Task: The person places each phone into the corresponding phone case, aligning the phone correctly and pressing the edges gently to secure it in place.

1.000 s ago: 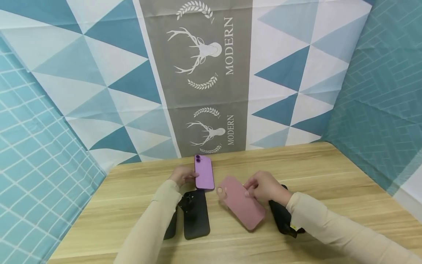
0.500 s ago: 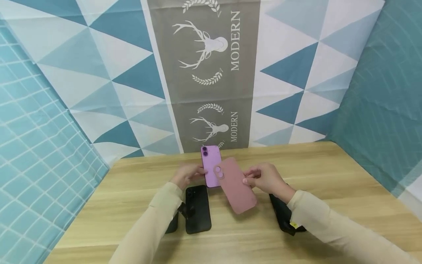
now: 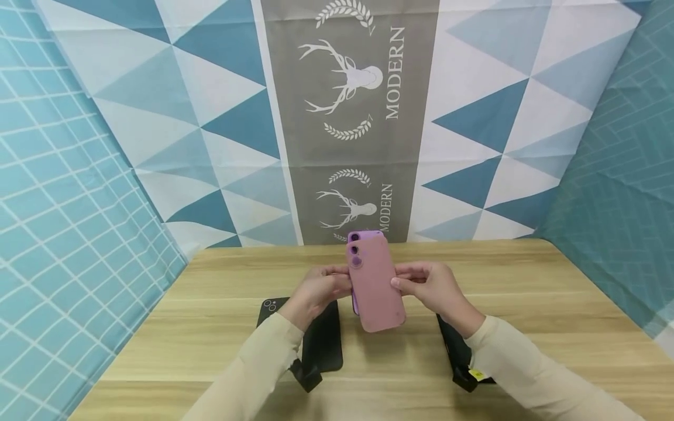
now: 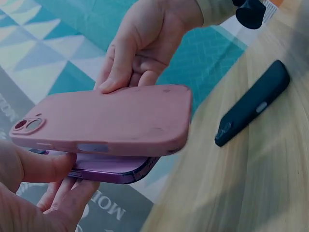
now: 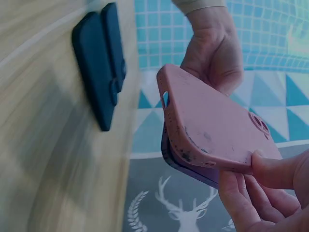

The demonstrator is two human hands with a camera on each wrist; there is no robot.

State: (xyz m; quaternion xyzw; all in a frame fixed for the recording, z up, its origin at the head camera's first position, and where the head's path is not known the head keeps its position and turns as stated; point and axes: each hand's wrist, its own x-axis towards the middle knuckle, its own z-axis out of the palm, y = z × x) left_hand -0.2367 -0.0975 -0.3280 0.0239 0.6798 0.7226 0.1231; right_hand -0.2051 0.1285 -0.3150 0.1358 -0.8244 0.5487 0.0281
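In the head view, my left hand (image 3: 318,292) holds a purple phone (image 3: 375,233) by its left edge, between thumb and fingers. My right hand (image 3: 437,292) pinches a pink phone case (image 3: 376,286) at its right edge. The case lies over the phone's back, slightly lower and tilted, covering most of it. Seen from the left wrist, a gap shows between the pink case (image 4: 116,116) and the purple phone (image 4: 116,164) beneath. Through the case's camera cutout the phone's lenses show in the head view. Both items are lifted above the table.
Two black phone-shaped items (image 3: 325,342) lie side by side under my left forearm, partly hidden. Another black one (image 3: 453,345) lies by my right wrist. The wooden table (image 3: 221,286) ends at a patterned cloth backdrop (image 3: 358,140). Black devices are strapped at both wrists.
Both hands have come together and lifted. The purple phone has been raised off the table; the pink case has moved left and turned more upright, now lying over the phone.
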